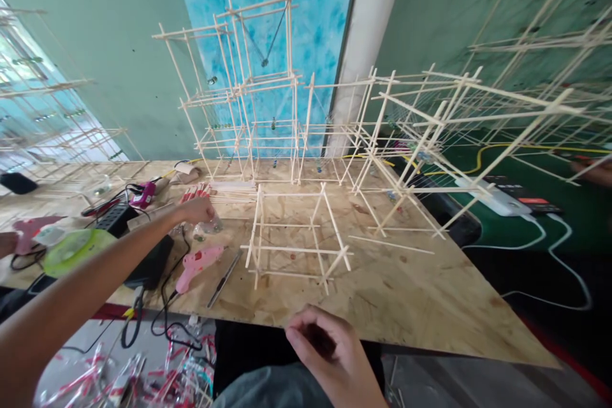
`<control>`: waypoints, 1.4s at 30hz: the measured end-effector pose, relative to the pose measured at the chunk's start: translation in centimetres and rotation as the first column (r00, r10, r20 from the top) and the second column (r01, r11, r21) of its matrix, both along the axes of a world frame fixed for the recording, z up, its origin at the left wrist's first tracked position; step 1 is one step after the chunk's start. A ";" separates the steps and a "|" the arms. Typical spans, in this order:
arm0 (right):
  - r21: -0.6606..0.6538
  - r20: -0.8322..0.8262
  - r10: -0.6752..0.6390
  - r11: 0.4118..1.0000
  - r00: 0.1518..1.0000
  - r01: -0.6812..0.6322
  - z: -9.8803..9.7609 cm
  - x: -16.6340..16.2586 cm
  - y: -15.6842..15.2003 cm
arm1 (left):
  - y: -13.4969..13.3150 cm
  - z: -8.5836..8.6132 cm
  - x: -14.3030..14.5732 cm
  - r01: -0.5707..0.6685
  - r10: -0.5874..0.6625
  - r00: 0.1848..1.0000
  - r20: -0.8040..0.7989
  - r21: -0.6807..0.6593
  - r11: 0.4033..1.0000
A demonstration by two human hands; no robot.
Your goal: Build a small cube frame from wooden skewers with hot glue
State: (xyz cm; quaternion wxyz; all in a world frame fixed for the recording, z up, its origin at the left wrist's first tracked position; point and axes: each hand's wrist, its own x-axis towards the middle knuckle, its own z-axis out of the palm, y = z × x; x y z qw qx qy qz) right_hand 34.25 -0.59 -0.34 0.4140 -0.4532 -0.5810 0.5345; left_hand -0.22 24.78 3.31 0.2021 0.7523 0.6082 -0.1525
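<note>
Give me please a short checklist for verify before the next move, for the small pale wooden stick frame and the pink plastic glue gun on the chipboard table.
1. Small pale wooden stick frame stands on the chipboard table, with no hand on it: ok.
2. Pink plastic glue gun lies on the board, apart from the frame: ok.
3. Its black cord loops down over the table's front edge, where it could catch: not ok.
4. Left hand has a firm grip on the clear plastic bottle: cannot tell.
5. Right hand, curled near the table's front edge, is empty: cannot tell.
</note>
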 end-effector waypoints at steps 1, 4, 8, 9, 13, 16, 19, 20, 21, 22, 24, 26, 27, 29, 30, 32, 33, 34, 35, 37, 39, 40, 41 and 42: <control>0.001 -0.001 0.004 1.000 1.000 -0.004 -0.1 0.0 0.0 | 0.2 -0.3 0.1 -0.001 0.001 1.000 -0.007 -0.005 1.000; -0.002 -0.010 0.011 1.000 1.000 -0.011 -0.4 0.0 0.0 | 0.5 -1.0 0.3 -0.004 0.004 1.000 -0.017 -0.024 1.000; -0.019 -0.013 -0.001 1.000 1.000 0.001 -0.6 0.1 0.0 | 0.6 -0.9 0.8 -0.003 0.003 1.000 0.001 -0.052 0.999; -0.021 -0.012 -0.004 1.000 1.000 0.004 -0.6 0.1 0.0 | 0.6 -0.7 0.9 -0.003 0.004 1.000 0.011 -0.055 0.998; -0.021 -0.014 -0.039 0.999 0.999 0.039 -0.8 0.1 0.0 | -0.1 0.7 1.4 -0.019 0.022 0.995 0.097 -0.031 0.999; -0.021 -0.036 -0.092 0.996 0.995 0.091 -0.9 0.0 -0.1 | -1.6 2.7 1.4 -0.060 0.053 0.975 0.216 0.027 0.998; -0.012 -0.048 -0.127 0.992 0.991 0.127 -0.6 -0.1 -0.3 | -4.4 5.3 1.1 -0.120 0.066 0.927 0.370 0.127 0.985; -0.008 -0.049 -0.133 0.991 0.990 0.132 -0.5 -0.1 -0.3 | -5.6 6.2 1.1 -0.136 0.062 0.909 0.413 0.152 0.979; -0.002 -0.049 -0.135 0.991 0.990 0.135 -0.2 -0.1 -0.3 | -7.1 7.0 1.2 -0.151 0.061 0.892 0.448 0.167 0.974; 0.008 -0.052 -0.135 0.991 0.990 0.135 0.1 0.0 -0.4 | -8.7 7.8 1.5 -0.155 0.054 0.874 0.482 0.172 0.973; 0.053 -0.068 -0.130 0.990 0.989 0.133 1.0 0.0 -0.4 | -12.3 9.0 2.6 -0.182 0.074 0.762 0.643 0.103 0.978; 0.142 -0.085 -0.124 0.981 0.989 0.136 2.2 0.1 -0.2 | -15.9 9.7 4.5 -0.171 0.108 0.616 0.780 -0.002 0.985; 0.200 -0.092 -0.124 0.970 0.988 0.140 2.9 0.0 -0.1 | -17.5 9.9 5.7 -0.165 0.105 0.574 0.812 -0.011 0.986; 0.335 -0.119 -0.130 0.928 0.984 0.163 4.3 -0.2 0.1 | -20.0 9.9 8.5 -0.119 0.106 0.438 0.893 -0.059 0.991; 0.403 -0.153 -0.151 0.893 0.977 0.201 5.0 -0.3 0.3 | -20.8 9.8 10.0 -0.046 0.146 0.362 0.921 -0.139 0.989; 0.503 -0.240 -0.200 0.812 0.950 0.298 6.0 -0.7 0.5 | -21.7 9.2 12.8 0.042 0.237 0.232 0.943 -0.253 0.967; 0.524 -0.287 -0.222 0.778 0.932 0.347 6.4 -0.9 0.6 | -21.9 8.9 14.0 0.083 0.273 0.174 0.946 -0.290 0.953; 0.525 -0.329 -0.242 0.757 0.913 0.390 6.5 -1.0 0.6 | -21.9 8.4 15.1 0.101 0.305 0.111 0.946 -0.316 0.943; 0.508 -0.367 -0.267 0.745 0.891 0.432 6.6 -1.1 0.6 | -21.8 8.0 16.0 0.111 0.335 0.051 0.941 -0.338 0.934; 0.462 -0.421 -0.305 0.739 0.854 0.491 6.3 -1.2 0.6 | -21.6 7.1 17.3 0.116 0.390 -0.046 0.920 -0.383 0.916; 0.437 -0.439 -0.331 0.733 0.835 0.521 5.7 -1.2 0.8 | -21.4 6.3 18.2 0.103 0.428 -0.107 0.897 -0.419 0.902; 0.437 -0.437 -0.338 0.730 0.833 0.525 5.5 -1.1 0.9 | -21.4 5.9 18.5 0.088 0.437 -0.128 0.890 -0.428 0.899; 0.434 -0.437 -0.346 0.727 0.831 0.531 5.2 -1.0 1.0 | -21.4 5.6 18.8 0.069 0.439 -0.145 0.887 -0.433 0.899; 0.423 -0.442 -0.356 0.727 0.824 0.541 5.1 -0.9 1.2 | -21.4 5.4 19.1 0.049 0.434 -0.160 0.886 -0.432 0.900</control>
